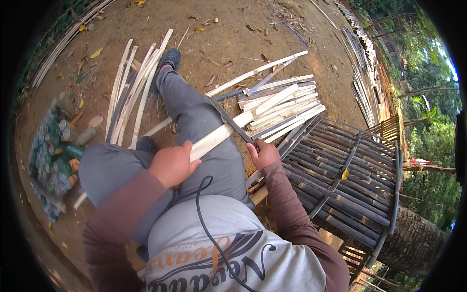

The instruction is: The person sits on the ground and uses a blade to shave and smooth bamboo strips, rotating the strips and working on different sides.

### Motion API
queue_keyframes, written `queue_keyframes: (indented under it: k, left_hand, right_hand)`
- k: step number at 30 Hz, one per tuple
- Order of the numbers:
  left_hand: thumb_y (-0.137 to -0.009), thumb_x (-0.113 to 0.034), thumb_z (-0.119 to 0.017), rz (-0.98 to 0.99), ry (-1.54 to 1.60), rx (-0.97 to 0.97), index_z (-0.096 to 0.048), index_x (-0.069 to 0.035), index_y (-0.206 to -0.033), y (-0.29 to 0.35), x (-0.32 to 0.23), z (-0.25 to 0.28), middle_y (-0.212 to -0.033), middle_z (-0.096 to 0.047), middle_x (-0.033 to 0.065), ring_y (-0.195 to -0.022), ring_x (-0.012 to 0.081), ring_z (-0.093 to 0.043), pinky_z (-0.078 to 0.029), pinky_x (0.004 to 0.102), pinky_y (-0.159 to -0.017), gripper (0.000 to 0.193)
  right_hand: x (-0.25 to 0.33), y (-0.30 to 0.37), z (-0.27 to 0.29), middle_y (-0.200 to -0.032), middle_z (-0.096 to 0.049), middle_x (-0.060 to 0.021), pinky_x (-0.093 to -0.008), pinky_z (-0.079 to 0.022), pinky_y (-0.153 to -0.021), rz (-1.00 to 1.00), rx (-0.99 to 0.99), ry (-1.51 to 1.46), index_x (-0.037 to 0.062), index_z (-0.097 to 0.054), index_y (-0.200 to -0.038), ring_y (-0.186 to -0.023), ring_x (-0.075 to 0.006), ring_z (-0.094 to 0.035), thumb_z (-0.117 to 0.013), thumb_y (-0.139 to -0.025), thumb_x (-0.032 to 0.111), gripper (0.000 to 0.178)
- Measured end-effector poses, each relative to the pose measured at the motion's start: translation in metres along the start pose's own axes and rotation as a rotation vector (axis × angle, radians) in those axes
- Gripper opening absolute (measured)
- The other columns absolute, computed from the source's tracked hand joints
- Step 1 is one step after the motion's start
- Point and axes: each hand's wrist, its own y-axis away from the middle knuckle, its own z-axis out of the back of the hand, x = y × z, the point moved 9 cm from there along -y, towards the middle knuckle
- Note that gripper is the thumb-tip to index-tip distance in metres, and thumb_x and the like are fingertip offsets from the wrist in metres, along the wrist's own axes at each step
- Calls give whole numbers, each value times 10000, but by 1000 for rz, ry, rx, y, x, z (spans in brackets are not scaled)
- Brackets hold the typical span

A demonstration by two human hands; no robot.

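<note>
My left hand grips the near end of a pale split bamboo strip, its fingers wrapped around the edge. The strip slants up and to the right over my grey-trousered thigh, its far end lying above a stack of strips. In my right hand is the handle of a long dark-bladed knife. The blade lies across the strip, pointing up and left, and touches or nearly touches its upper face. My fingers hide most of the handle.
Cut bamboo strips are stacked ahead on the right; longer strips lie by my left leg. A dark bamboo-slat bench stands at my right, near a thick trunk. Glass bottles are heaped at left. A black cord hangs over my shirt.
</note>
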Motion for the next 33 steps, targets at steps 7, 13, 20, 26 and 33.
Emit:
queue_keyframes:
  k: [7,13,20,26,33]
  left_hand:
    - [-950,-398,-746,6,5,11,-556,-38,-1037,0,1,0,-758,-690,185,-695,392,-700,-552,500,-622,416]
    - [-956,-405,-737,14,2,30,-553,-35,-1045,0,1,-2,-770,-696,188,-708,394,-704,-557,501,-631,422]
    - [-985,-399,-699,-7,-17,31,-565,-14,-1039,-1,-3,0,-731,-680,166,-671,378,-701,-559,495,-605,412]
    - [-980,-398,-707,-1,-2,38,-553,-22,-1040,-5,-6,-2,-743,-685,187,-689,399,-700,-557,507,-624,411]
    - [-978,-404,-709,29,9,84,-546,-23,-1039,-11,-5,-8,-749,-683,198,-703,407,-696,-549,515,-631,419]
  right_hand:
    - [-20,-1,-31,-668,-600,-35,-278,-417,-449,-351,204,-1005,32,-637,-1018,-485,-112,-544,-575,-1112,351,338]
    - [-7,-5,-42,-640,-567,-31,-305,-399,-417,-364,206,-1091,40,-626,-975,-448,-124,-507,-551,-1121,353,353]
    - [-13,-6,-50,-636,-549,-28,-300,-394,-412,-458,293,-1158,58,-616,-948,-435,-133,-477,-563,-1103,412,390]
    - [-23,-16,-46,-627,-541,-27,-307,-380,-408,-493,274,-1204,55,-607,-937,-434,-138,-472,-554,-1104,411,397]
    - [-17,-13,-45,-620,-537,-25,-299,-380,-407,-499,309,-1164,59,-593,-924,-437,-137,-462,-554,-1104,405,392]
